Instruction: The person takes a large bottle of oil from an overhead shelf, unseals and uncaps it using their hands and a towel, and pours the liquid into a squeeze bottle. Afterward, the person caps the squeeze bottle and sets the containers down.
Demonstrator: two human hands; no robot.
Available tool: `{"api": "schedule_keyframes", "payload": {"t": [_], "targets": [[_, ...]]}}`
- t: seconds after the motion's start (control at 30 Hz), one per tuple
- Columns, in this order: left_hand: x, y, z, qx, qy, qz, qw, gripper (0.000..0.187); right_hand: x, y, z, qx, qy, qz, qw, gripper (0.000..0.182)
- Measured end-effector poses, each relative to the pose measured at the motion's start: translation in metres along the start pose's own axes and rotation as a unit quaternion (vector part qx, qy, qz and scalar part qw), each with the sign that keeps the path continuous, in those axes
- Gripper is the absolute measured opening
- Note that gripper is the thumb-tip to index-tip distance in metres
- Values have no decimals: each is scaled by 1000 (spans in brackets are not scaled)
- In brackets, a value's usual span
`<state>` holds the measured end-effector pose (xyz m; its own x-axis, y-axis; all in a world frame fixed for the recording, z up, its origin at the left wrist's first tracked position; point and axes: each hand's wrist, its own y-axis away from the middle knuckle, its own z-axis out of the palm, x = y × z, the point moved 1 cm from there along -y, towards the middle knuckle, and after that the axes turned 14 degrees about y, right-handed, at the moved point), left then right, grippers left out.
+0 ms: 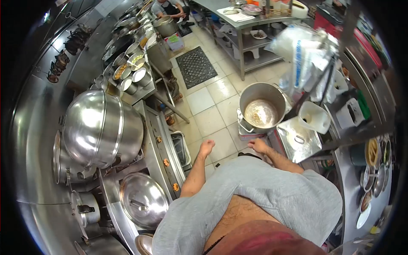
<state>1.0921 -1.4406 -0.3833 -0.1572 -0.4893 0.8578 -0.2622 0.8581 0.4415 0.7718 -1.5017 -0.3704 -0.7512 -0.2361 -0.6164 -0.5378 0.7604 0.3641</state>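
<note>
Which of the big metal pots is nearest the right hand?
The tall, round, open grey metal pot, just ahead of the right hand. The others, such as the domed shiny steel pot on the left, stand farther off.

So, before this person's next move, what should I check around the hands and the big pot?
1. Left hand free: ok, nothing visible in it.
2. Right hand free: ok, nothing visible in it.
3. Big pot uncovered: ok, its mouth is open.
4. Big pot clean inside: not ok, brownish marks show at the bottom.
5. Big pot cool enough to touch: cannot tell.
6. Floor mat lying flat: ok.
</note>
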Motion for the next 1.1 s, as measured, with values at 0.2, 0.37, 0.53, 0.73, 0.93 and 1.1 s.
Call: {"api": "schedule_keyframes", "payload": {"t": [0.2, 0.37, 0.53, 0.73, 0.93, 1.1], "targets": [[-136, 13, -98, -31, -301, -67, 951, 32, -49, -145, -77, 31, 6, -55, 998, 33], [-148, -33, -142, -120, -455, -9, 882, 24, -73, -248, -94, 65, -34, -18, 997, 31], [-76, -169, -176, 35, 21, -129, 991, 25, -66, -309, -66, 65, -63, 40, 995, 33], [143, -335, -173, -30, 36, 88, 995, 25, -53, -343, -97, 64, -184, 179, 964, 33], [304, -455, -110, -132, 58, 165, 976, 25, 0, -392, -165, 202, -217, 222, 929, 29], [416, -472, -25, -227, 64, 193, 952, 29, 30, -449, -231, 215, -326, 258, 884, 29]]}}
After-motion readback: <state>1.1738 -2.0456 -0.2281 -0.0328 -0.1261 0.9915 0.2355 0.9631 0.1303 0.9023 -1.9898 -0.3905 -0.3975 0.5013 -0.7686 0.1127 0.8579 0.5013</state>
